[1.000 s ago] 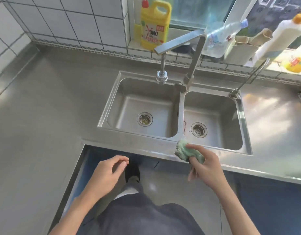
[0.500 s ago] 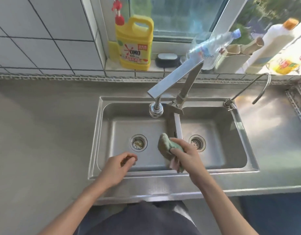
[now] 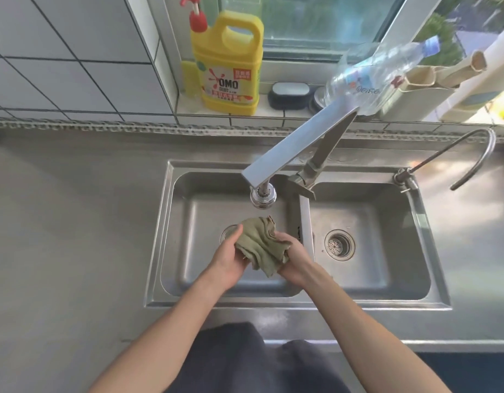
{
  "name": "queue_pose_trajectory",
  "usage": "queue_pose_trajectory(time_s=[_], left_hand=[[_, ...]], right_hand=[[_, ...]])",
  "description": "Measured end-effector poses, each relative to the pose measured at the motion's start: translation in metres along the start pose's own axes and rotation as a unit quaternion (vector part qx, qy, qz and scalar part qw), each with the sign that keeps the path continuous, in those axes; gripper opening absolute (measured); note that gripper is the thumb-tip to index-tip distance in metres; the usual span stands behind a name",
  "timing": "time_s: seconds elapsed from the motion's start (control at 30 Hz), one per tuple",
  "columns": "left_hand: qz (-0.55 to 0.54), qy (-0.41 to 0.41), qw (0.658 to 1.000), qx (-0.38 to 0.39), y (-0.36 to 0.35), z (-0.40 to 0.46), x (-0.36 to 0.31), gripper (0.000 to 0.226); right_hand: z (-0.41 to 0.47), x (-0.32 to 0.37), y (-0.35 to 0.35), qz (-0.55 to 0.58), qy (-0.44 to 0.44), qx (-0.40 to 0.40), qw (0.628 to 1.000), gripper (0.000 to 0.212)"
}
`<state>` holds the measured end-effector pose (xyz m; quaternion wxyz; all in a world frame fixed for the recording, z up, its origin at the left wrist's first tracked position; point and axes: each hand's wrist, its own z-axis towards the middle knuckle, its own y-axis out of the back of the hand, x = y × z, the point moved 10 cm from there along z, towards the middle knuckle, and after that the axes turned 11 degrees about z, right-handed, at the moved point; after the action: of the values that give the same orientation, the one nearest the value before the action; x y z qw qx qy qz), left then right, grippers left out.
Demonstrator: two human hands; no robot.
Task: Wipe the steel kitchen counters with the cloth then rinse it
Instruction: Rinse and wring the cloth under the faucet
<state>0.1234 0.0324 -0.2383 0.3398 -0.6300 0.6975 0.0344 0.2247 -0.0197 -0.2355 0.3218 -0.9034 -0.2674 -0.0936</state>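
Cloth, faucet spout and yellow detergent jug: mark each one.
cloth (image 3: pixel 260 245), head view, middle of the bunched fabric.
faucet spout (image 3: pixel 297 150), head view, flat top of the arm.
yellow detergent jug (image 3: pixel 226 78), head view, front label.

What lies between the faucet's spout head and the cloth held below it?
Nothing: the head view shows only bare basin steel between the spout head and the cloth, with no water stream visible.

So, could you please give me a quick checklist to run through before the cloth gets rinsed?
1. Cloth held in both hands, left hand and right hand: ok.
2. Cloth over the left basin, not the counter: ok.
3. Cloth close to the tap outlet: ok.
4. Water running: not ok, no stream visible.
5. Left drain open: cannot tell, hands cover it.
6. Tap lever free to reach: ok.
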Motion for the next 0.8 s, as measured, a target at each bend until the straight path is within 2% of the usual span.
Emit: queue_pose_trajectory(time_s=[0.13,0.2,0.27,0.37,0.4,0.47,0.5,0.6,0.7,0.73,0.8], left_hand=[[-0.002,-0.017,0.999,-0.029,0.011,0.011,-0.016,0.053],[0.011,-0.021,0.999,-0.045,0.018,0.014,-0.025,0.053],[0.027,-0.026,0.998,-0.055,0.023,0.017,-0.032,0.052],[0.024,-0.023,0.998,-0.060,0.024,0.021,-0.039,0.050],[0.027,-0.019,0.998,-0.060,0.022,0.023,-0.039,0.050],[0.038,-0.006,0.998,-0.053,0.018,0.026,-0.036,0.052],[0.044,0.001,0.998,-0.050,0.015,0.027,-0.034,0.053],[0.057,0.022,0.997,-0.048,0.007,0.026,-0.030,0.051],[0.059,0.037,0.996,-0.048,0.000,0.028,-0.025,0.047],[0.064,0.038,0.996,-0.048,-0.003,0.030,-0.025,0.046],[0.073,0.040,0.995,-0.046,-0.010,0.032,-0.025,0.044]], right_hand=[[0.010,0.044,0.035,-0.210,0.044,-0.107,0.971,0.031],[0.008,0.076,0.049,-0.241,0.091,-0.151,0.954,0.036],[0.003,0.109,0.056,-0.249,0.145,-0.186,0.939,0.050],[-0.001,0.153,0.051,-0.322,0.214,-0.225,0.894,0.070],[-0.001,0.164,0.046,-0.351,0.232,-0.229,0.878,0.067],[0.001,0.179,0.033,-0.408,0.251,-0.223,0.849,0.043],[0.002,0.184,0.026,-0.447,0.252,-0.220,0.829,0.034],[0.006,0.185,0.010,-0.587,0.223,-0.215,0.748,0.042],[0.010,0.183,-0.001,-0.721,0.209,-0.220,0.623,0.035],[0.010,0.184,-0.005,-0.735,0.218,-0.220,0.603,0.036],[0.011,0.182,-0.008,-0.745,0.235,-0.213,0.587,0.037]])
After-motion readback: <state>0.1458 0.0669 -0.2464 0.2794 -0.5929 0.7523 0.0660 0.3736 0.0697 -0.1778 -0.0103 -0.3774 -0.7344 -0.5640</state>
